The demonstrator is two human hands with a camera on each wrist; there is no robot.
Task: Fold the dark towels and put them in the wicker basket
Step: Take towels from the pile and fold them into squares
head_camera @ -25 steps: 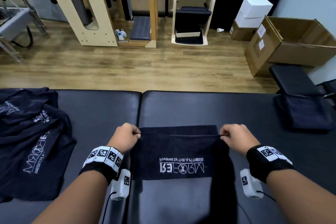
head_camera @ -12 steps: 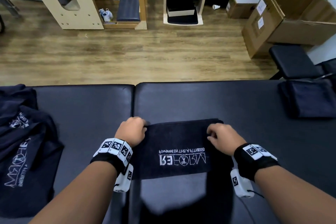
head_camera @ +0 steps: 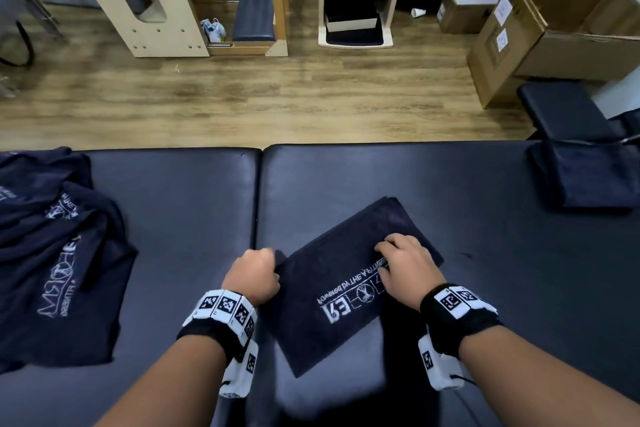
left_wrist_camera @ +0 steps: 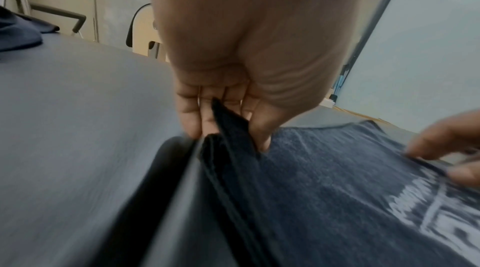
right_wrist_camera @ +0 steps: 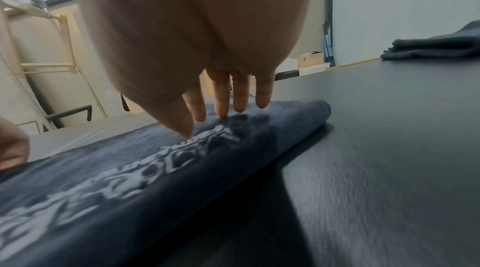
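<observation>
The folded towel (head_camera: pixel 349 282) lies askew near the surface's (head_camera: pixel 450 191) near edge. The left hand (head_camera: pixel 254 276) pinches its left corner; the right hand (head_camera: pixel 403 270) presses straight fingers on top.

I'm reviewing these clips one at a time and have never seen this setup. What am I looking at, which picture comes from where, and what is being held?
No machine here: a person works with bare hands, wearing cameras. The wide picture comes from a head camera looking down; the two close pictures come from cameras strapped to each wrist, looking along the fingers.

On the black padded table lies a folded dark towel with white lettering. The left hand pinches its left corner between fingers and thumb, clearest in the left wrist view. The right hand rests on top with straight fingers, holding nothing.

A heap of unfolded towels lies at the left, and a folded stack at the far right. No wicker basket shows in any picture.
</observation>
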